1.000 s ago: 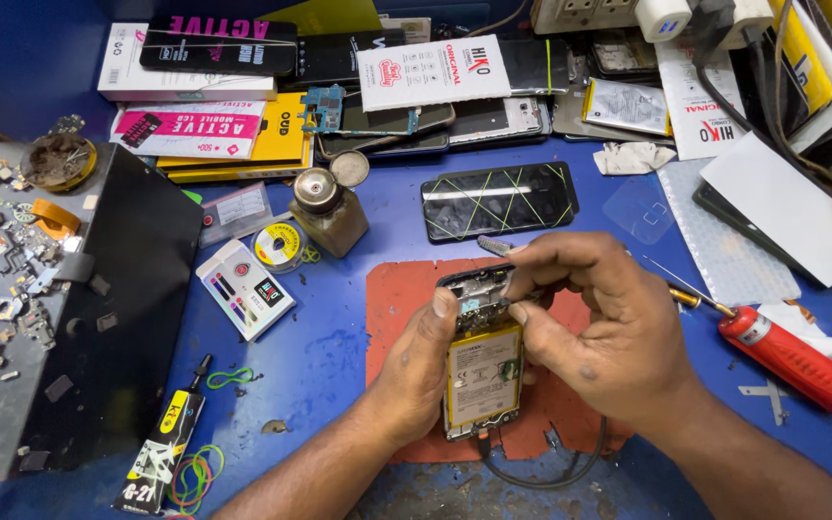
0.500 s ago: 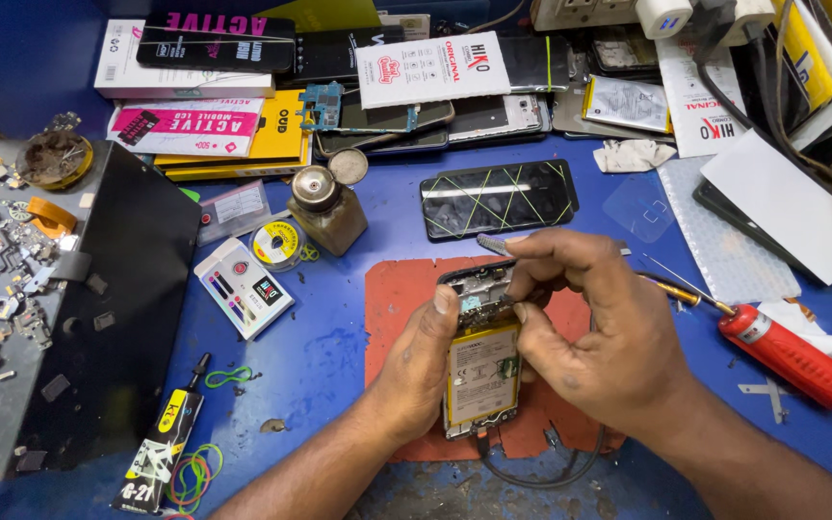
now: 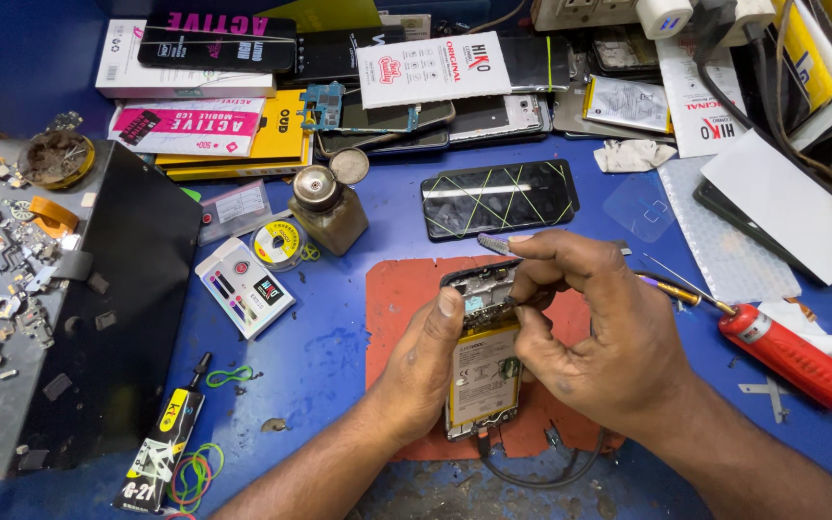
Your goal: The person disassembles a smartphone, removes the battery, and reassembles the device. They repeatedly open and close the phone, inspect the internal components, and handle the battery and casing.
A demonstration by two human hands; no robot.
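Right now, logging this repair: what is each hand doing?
Left hand: shut on the opened phone.
Right hand: shut on tweezers, tips at the phone.

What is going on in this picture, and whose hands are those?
The picture comes from a camera worn on a person's head, so you look down at that person's own two hands over a blue table. The left hand steadies an opened phone that lies on a red mat; you can see the yellowish battery inside. The right hand pinches thin metal tweezers over the top of the phone. Around them lie a red screwdriver, a black phone with a taped screen, a small brown bottle, a roll of wire, a tube of glue, and boxes of phone parts at the back. A black tray on the left holds tiny scraps.
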